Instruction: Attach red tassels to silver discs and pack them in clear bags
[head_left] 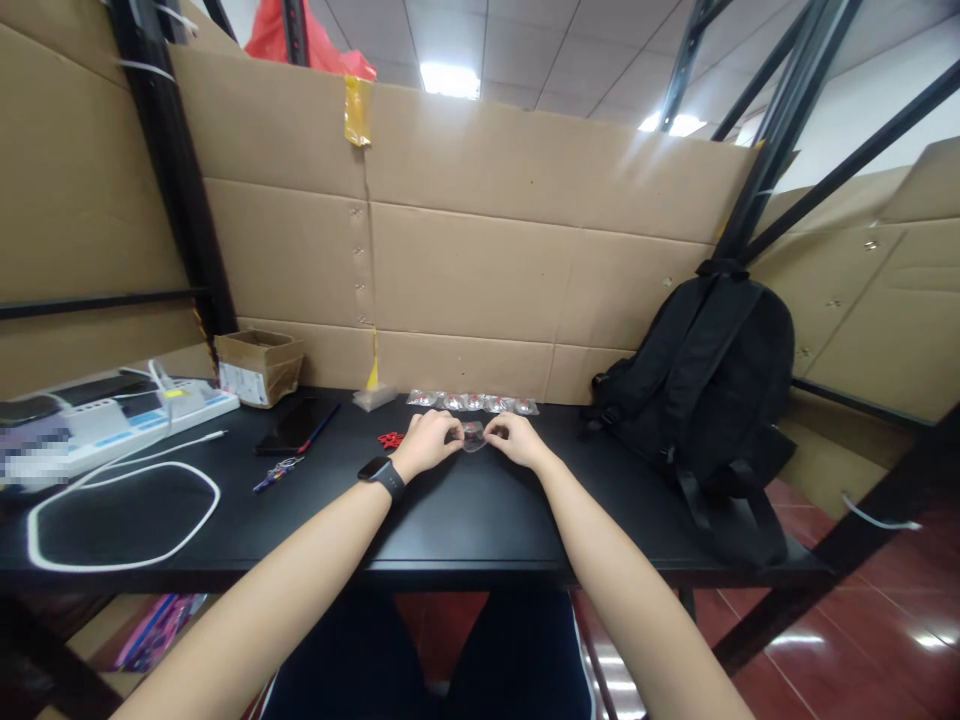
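Note:
A small clear plastic bag [472, 437] with something red inside is held up just above the black table, between my two hands. My left hand [431, 443], with a dark watch on the wrist, pinches its left edge. The right edge is pinched by my right hand [516, 440]. Just behind, several similar clear bags [472, 401] with red pieces inside lie in a row along the cardboard wall. A little heap of loose red pieces [391, 440] sits left of my left hand, partly hidden by it.
Clear plastic packaging [374, 398] lies by the wall. Further left are a phone [297, 427], a keychain [277, 473], an open cardboard box [260, 366], a power strip [142, 425] and a looped white cable [124, 567]. A black backpack [720, 370] stands on the right.

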